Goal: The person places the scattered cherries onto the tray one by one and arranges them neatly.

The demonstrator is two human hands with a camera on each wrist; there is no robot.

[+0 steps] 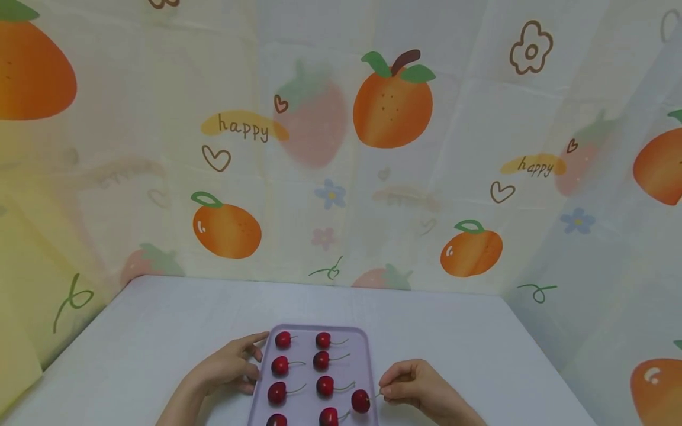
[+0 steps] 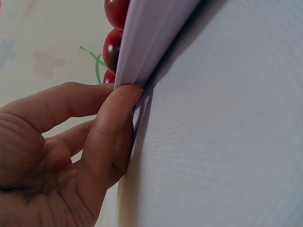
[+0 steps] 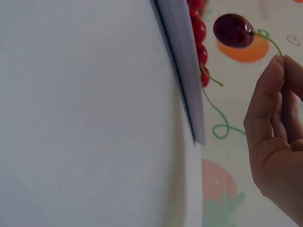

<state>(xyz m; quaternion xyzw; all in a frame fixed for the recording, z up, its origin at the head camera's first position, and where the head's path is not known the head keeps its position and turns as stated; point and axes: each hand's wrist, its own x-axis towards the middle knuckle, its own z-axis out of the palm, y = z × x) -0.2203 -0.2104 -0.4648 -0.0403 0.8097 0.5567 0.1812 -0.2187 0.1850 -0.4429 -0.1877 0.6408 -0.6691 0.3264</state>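
In my right hand (image 1: 421, 387), the thumb and fingertips pinch the thin green stem (image 3: 273, 42) of a dark red cherry (image 3: 233, 30). From the head, this cherry overlaps the right edge of a pale purple tray (image 1: 298, 408); the right wrist view has it raised above the rim. My left hand (image 1: 226, 367) holds the tray's left edge, thumb against the outer wall (image 2: 156, 38). Two columns of red cherries with stems lie on the tray, among them a far-left cherry (image 1: 283, 339) and a far-right cherry (image 1: 322, 340). The tray's near end is cut off by the frame.
The tray lies on a white table (image 1: 453, 331). Behind and beside it hangs a pale curtain (image 1: 394, 236) printed with oranges, strawberries and flowers. A yellowish panel (image 1: 18, 331) stands at the far left.
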